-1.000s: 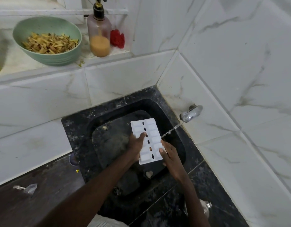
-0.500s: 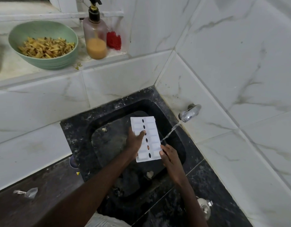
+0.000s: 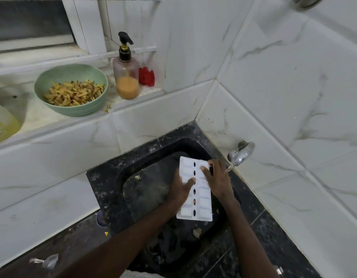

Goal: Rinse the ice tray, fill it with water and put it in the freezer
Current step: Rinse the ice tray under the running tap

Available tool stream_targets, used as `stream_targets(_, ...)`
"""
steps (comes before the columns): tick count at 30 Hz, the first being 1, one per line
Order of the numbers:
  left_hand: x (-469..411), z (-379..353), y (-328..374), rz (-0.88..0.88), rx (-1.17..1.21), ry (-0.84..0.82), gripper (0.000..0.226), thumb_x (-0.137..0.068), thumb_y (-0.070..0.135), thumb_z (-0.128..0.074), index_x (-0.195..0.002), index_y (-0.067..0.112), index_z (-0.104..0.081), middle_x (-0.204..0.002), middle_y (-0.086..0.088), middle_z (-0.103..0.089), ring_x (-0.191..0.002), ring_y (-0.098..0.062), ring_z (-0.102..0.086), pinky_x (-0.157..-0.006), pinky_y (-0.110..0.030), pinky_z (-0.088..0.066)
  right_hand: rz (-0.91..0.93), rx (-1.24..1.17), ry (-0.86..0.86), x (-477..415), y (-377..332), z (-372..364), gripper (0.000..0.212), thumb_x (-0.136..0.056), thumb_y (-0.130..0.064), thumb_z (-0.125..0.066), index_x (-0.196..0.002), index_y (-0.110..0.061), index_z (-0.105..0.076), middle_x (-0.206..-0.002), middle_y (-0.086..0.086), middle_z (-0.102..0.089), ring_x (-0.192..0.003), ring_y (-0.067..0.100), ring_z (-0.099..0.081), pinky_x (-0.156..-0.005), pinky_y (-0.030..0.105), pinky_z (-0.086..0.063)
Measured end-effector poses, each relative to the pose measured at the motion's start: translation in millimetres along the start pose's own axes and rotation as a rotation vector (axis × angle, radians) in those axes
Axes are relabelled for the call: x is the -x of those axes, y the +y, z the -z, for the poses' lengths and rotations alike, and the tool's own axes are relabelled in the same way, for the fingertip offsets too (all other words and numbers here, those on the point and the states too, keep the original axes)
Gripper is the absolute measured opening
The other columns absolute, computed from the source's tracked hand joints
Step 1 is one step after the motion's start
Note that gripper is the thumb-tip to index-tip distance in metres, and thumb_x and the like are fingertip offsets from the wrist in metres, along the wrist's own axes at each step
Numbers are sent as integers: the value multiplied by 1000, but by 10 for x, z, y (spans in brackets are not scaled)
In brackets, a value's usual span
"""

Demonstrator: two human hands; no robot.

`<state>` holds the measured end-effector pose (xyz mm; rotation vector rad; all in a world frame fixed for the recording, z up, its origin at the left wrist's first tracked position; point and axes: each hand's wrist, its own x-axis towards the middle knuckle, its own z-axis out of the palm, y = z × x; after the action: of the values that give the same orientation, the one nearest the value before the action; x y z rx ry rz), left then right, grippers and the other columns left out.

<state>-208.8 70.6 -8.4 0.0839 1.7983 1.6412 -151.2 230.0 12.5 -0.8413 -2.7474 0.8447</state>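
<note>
Ice tray (image 3: pixel 201 197), white with a row of dark oval holes down its middle, is held by us over the black sink (image 3: pixel 111 177), its long side running away from us and its far end close to the tap (image 3: pixel 240 153).

Nearest us, a scrap of clear plastic (image 3: pixel 46 261) lies on the dark counter (image 3: pixel 274 233) to the left of our forearms. In the sink bowl below the tray, a pale bit of food waste (image 3: pixel 196 232) sits on the dirty bottom.

Our left hand (image 3: pixel 180 190) grips the tray's left long edge, thumb laid across the top face; the fingers beneath are hidden. Our right hand (image 3: pixel 217 181) holds the far right corner, thumb pressed on top and fingers curled over the edge.

Just beside that hand, a thin stream of water (image 3: pixel 228 168) falls from the tap, which sticks out of the white marble wall. We cannot tell whether it reaches the tray.

Farther back, on the tiled ledge (image 3: pixel 133 97), stands a green bowl (image 3: pixel 77 111) of yellowish strips, with a pump bottle (image 3: pixel 126 77) partly full of orange liquid just beside it and a red object (image 3: pixel 146 76) behind that. A yellow bottle (image 3: pixel 2 125) shows at the left edge.
</note>
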Motion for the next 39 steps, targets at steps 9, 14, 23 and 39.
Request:
stream_targets(9,-44,-107,-96,-23,-153,-57,50,-102,48,-56,-145,29,-40,-130,5,-65,-112,-17,-66,-101,-41,-53,20,148,29,-117,-63,-125,11,-102,-26,-53,-104,-15,-51,-108,2,-49,-92,16,-46,-80,35,-45)
stream_targets(14,-110,-201,-153,24,-108,6,46,-109,45,-41,-146,19,-45,-138,-6,-62,-123,-25,-62,-109,-49,-48,84,306,-33,92,-167,-293,36,-100,-13,-58,-135,-8,-58,-137,11,-58,-129,29,-54,-111,47,-45)
stream_targets(23,-44,-303,-76,35,0,-37,39,-112,38,-35,-136,14,-54,-129,-1,-65,-115,-17,-62,-103,-37,-49,22,436,-172,254,-59,-228,74,-102,-54,-4,-163,-17,-21,-172,-2,-15,-159,18,4,-125,54,4)
stream_targets(39,-142,-373,-99,78,199,-4,25,-111,34,-39,-123,21,-56,-118,-5,-70,-108,-20,-69,-98,-45,-55,-19,230,-177,421,-279,-174,71,-109,-56,-12,-164,-14,2,-173,-3,0,-156,5,13,-128,48,9)
